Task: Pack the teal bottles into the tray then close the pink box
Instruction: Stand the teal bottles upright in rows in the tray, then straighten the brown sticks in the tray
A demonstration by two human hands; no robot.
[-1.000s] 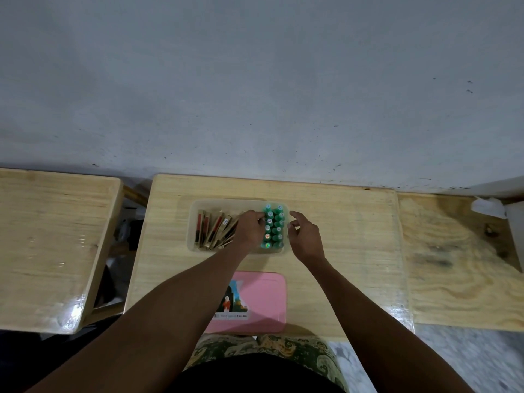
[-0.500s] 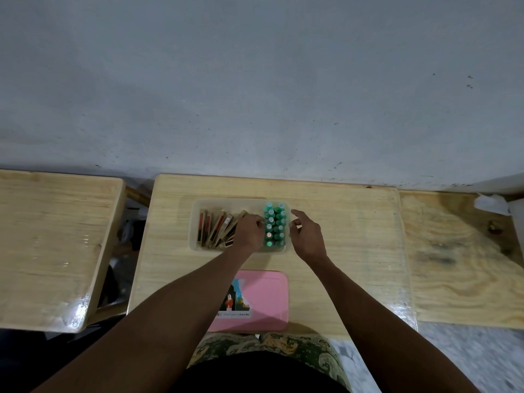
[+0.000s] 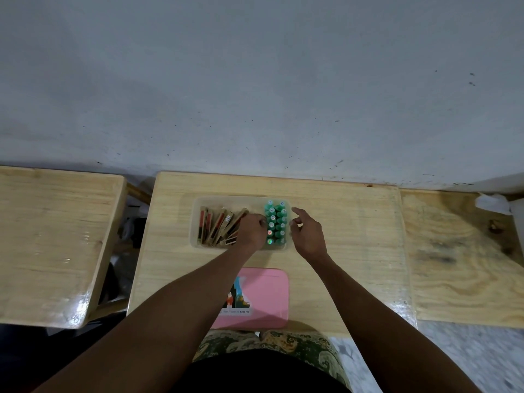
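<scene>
surface: pale wooden table (image 3: 340, 251) against grey wall (image 3: 255, 95) at 12 o'clock; second table (image 3: 51, 236) at 9, plywood board (image 3: 459, 265) at 3 | teal bottles (image 3: 276, 222) upright at 3 o'clock end of tray (image 3: 195, 217) | pink box (image 3: 263, 293) at tray's 6 o'clock | left hand (image 3: 252, 231) curled against bottles, grip unclear | right hand (image 3: 307, 236) fingers loose, apart

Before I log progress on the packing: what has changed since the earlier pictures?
Nothing clearly moved, gripped or released. The left hand and right hand still flank the teal bottles in the tray. The pink box lies where it was.
</scene>
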